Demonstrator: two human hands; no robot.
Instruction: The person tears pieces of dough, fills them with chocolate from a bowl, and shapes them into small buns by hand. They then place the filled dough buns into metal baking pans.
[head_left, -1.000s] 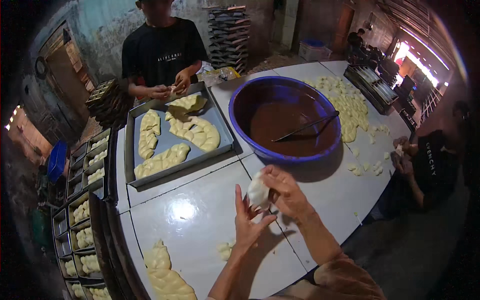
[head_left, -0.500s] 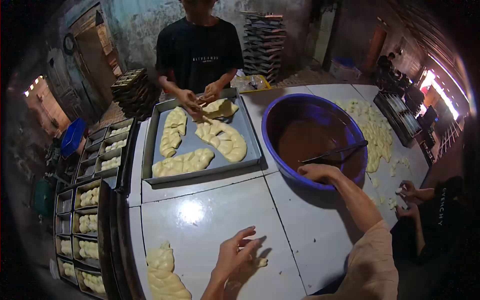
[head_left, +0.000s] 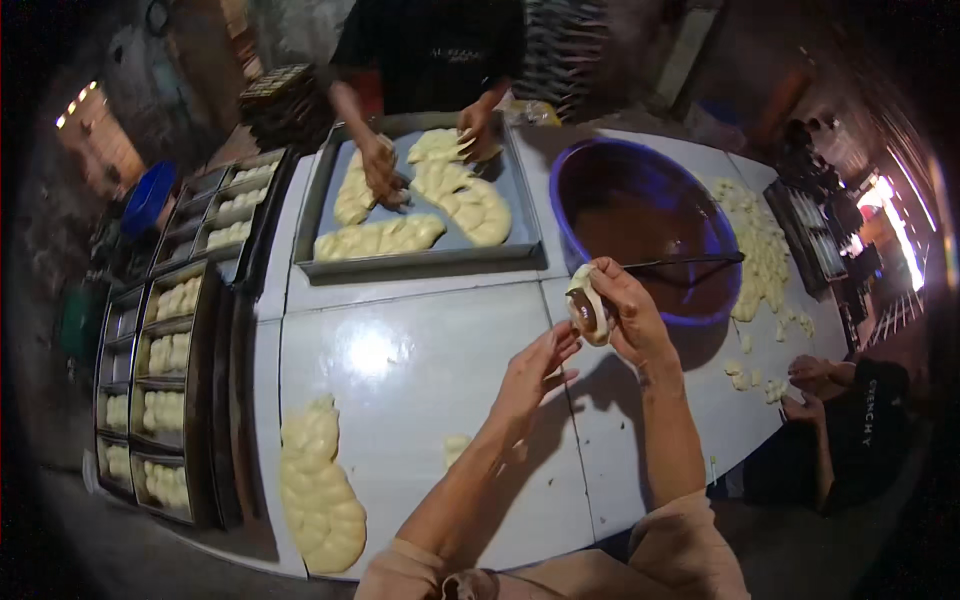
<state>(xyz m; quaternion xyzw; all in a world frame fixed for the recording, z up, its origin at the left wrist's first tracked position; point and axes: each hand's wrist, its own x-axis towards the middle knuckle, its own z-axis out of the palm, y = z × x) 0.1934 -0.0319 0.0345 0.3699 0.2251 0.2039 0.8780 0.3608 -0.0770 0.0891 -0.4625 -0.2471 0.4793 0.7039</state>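
Note:
In my right hand is a piece of pale dough, pinched between thumb and fingers, with glossy brown filling on it. My left hand is held just below and left of it, fingers apart, with nothing in it that I can see. Behind the dough stands a purple basin holding brown filling. A dark, thin stirring stick lies across its near right rim, one end out over the edge. Under my left forearm a small dough piece lies on the white tiled table.
A joined strip of dough balls lies at the near left. Beyond it, a co-worker's hands work over a metal tray of dough. Filled loaf tins line the left. Many dough pieces and another person's hands are at right.
My right hand has left the basin's stick and now holds the filled dough in front of it. My left hand has risen from the table toward it. The co-worker's hands have moved apart.

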